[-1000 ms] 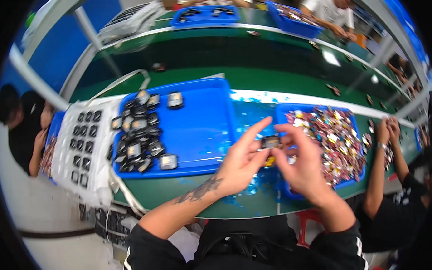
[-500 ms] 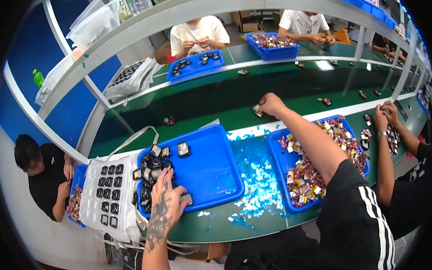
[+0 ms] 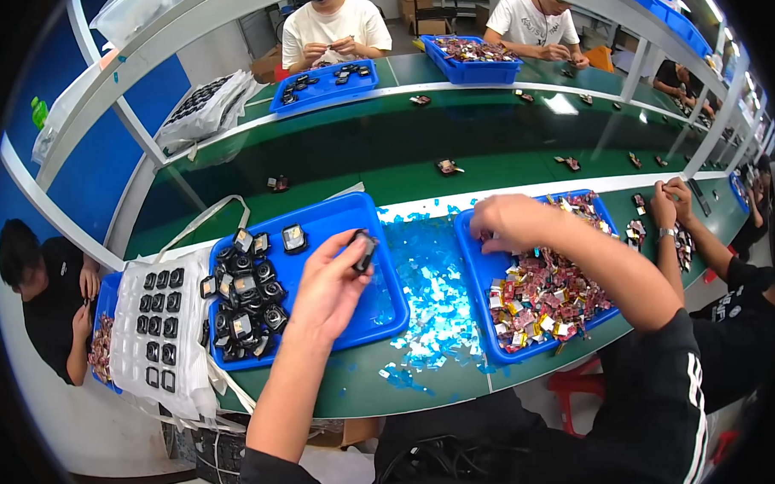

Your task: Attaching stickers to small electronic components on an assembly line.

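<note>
On the left, one co-worker (image 3: 48, 296) in black beside a blue bin (image 3: 109, 299) of reddish pieces, partly hidden behind one white moulded tray (image 3: 191, 300). In the white tray, thirteen black items (image 3: 155, 325) in five rows of three, three, three, two and two, with hollow-looking frames as the nearest pair. Next, one blue tray (image 3: 344, 214) with a heap of black housings (image 3: 246, 285) at its left, too overlapped to count, plus one lone housing (image 3: 294, 238) near the far rim. Above the right part of that tray, one dark housing (image 3: 366, 253), tilted and partly covered, pinched between thumb and bent fingers of the left hand (image 3: 329, 291). Farther right, countless blue scraps (image 3: 436, 300); beyond, one small piece (image 3: 449, 166) on the dark green strip. Over the far left corner of a second blue tray (image 3: 482, 268), the right hand (image 3: 511, 223), blurred, with fingers curled down; cannot tell how tightly closed, or whether gripping the reddish bit at the fingertips. Beneath its forearm, a partly covered heap of reddish pieces (image 3: 548, 309). At far right, another black-clad co-worker (image 3: 731, 307), hands together around something too small to make out, and a partly hidden red stool (image 3: 576, 389).
</note>
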Demonstrator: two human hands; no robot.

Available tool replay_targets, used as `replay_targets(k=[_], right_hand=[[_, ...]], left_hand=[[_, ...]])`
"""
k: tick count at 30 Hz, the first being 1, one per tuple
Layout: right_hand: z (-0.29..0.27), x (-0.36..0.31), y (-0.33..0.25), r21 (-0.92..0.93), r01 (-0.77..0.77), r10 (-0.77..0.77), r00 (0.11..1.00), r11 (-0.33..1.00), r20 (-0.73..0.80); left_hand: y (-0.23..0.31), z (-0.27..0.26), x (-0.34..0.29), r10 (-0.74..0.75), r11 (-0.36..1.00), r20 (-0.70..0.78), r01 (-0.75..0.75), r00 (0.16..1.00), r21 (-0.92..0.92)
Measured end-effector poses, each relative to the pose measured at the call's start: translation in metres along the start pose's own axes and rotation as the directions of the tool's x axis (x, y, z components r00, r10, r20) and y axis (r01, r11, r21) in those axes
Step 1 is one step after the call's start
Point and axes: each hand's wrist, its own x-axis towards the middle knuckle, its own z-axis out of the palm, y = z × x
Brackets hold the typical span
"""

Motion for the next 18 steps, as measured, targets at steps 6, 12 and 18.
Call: replay_targets(k=[6,12,18], right_hand=[[0.018,-0.028,-0.01,-0.177,-0.029,-0.016,0.968,0.984,-0.249],[-0.006,-0.047,-0.067,0.719,-0.033,0.496,0.745,0.694,-0.445],[0.013,-0.04,-0.118,0.945,0.112,0.51,0.819,0.307,-0.263]], left_hand=[[-0.027,0.019,0.01,-0.11,0.994,0.081,0.112,0.991,-0.018],[-0.038,0.006,0.002,0.115,0.941,0.084,-0.135,0.99,0.311],[-0.048,0.033,-0.015,0.284,0.688,0.476,-0.523,0.832,0.504]])
